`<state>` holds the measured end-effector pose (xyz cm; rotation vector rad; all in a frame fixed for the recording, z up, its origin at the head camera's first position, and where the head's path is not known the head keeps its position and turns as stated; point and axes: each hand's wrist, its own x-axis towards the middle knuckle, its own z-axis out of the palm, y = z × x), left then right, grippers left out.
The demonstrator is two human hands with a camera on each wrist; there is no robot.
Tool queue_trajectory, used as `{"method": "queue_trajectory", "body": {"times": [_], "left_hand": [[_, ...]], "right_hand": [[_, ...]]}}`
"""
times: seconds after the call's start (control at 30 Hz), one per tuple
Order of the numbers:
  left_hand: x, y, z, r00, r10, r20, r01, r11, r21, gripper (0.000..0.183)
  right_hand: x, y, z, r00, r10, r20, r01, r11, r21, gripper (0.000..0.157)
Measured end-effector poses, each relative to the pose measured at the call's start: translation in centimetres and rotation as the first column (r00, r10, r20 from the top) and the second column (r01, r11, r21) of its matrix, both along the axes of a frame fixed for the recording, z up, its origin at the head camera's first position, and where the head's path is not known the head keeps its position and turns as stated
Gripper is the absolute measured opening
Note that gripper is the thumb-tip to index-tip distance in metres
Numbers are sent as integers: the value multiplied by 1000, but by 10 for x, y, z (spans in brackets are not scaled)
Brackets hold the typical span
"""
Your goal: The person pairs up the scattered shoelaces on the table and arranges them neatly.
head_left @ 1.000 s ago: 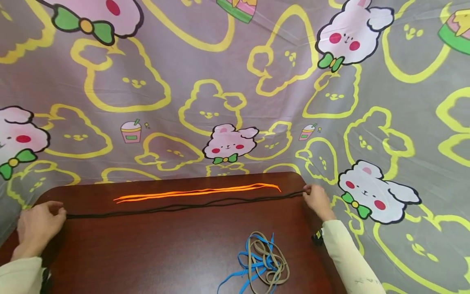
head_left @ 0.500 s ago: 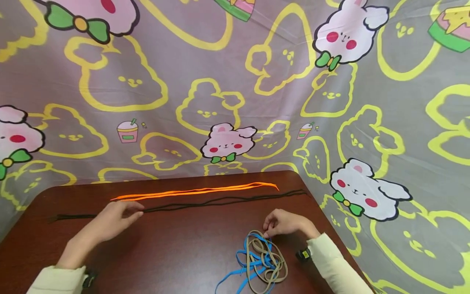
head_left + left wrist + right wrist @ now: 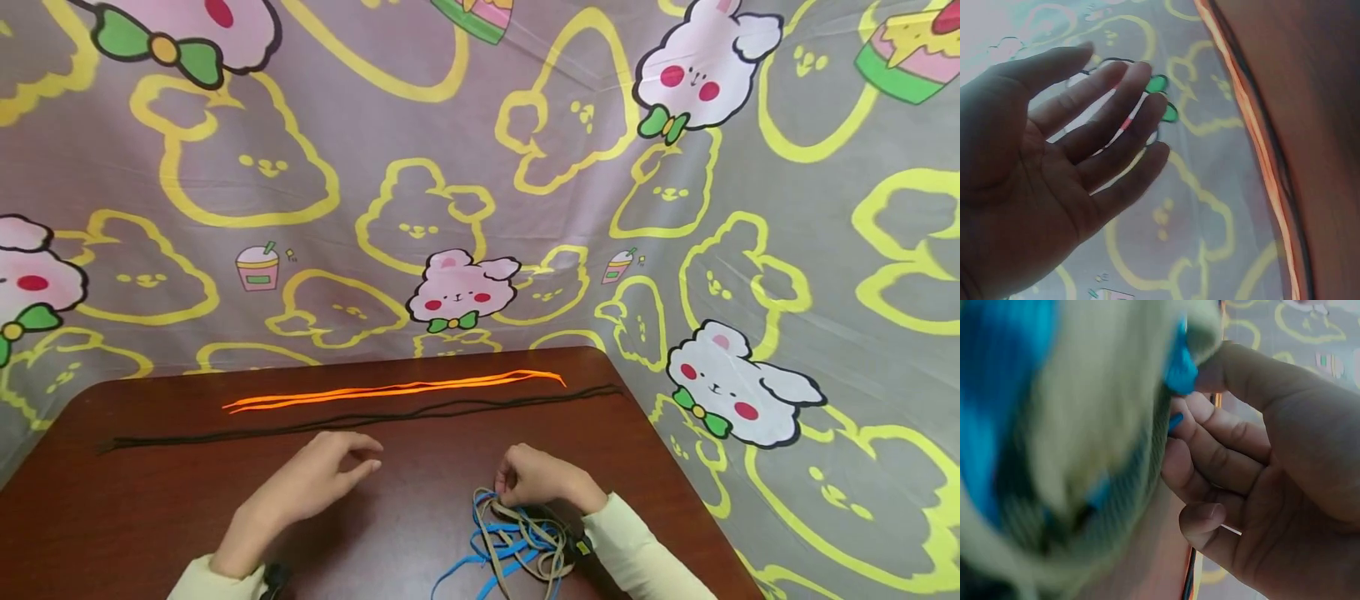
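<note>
My right hand (image 3: 543, 477) pinches part of a loose bundle of flat laces in the head view. In the right wrist view, a blue lace (image 3: 1004, 337) and a tan lace (image 3: 1104, 394) hang close to the lens, blurred, with blue between thumb and fingers. The tan one's exact contact with the fingertips is hard to tell. My left hand (image 3: 311, 479) hovers over the table with relaxed, parted fingers and holds nothing; the left wrist view shows its bare palm. Just beyond it lies a doubled black lace (image 3: 225, 436), stretched nearly straight.
A doubled orange lace (image 3: 315, 397) lies behind the black one, roughly parallel to it. The dark brown table (image 3: 112, 500) has rounded back corners. A grey cartoon-print cloth (image 3: 360, 108) hangs behind it and along the right side.
Both hands let go of the black lace's ends. My left hand came inward to the middle; my right hand reached the blue and tan bundle, took hold and shifted its top slightly left.
</note>
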<state>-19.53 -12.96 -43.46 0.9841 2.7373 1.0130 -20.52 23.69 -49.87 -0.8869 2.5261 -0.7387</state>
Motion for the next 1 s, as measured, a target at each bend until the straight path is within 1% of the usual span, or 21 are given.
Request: {"method": "queue_trajectory", "body": {"times": [0.1,0.2,0.33,0.4,0.5,0.6,0.77,0.9,1.0], "left_hand": [[5,12,4,1000,-6,3,6,1000,0,18],[9,25,10,999,-24,28,24,1000,0,19],[14,41,19,998,-27,49,28,1000,-13,17],[16,46,22,998,-25,63,27,999,-24,15],[19,52,24,994,-39,101,41,999,-27,14],[21,55,24,991,-60,123,62,998,-17,14],[24,56,24,989,-81,127,81,997,-1,13],[25,58,25,992,-80,100,80,997,0,9],[27,58,28,996,-64,57,65,998,-14,5]], "right_hand": [[2,-13,1,999,28,-33,-28,1000,-5,22],[4,-26,8,998,48,-49,-50,998,-36,24],[8,-45,25,996,55,-70,-61,995,-85,22],[11,-54,35,994,54,-94,-64,992,-105,19],[16,-67,48,991,48,-129,-65,990,-128,15],[21,-76,59,986,44,-160,-68,986,-149,14],[27,-86,74,977,48,-206,-82,984,-160,11],[30,-89,86,963,36,-267,-72,989,-126,8],[33,-89,95,961,13,-277,-44,993,-107,7]]}}
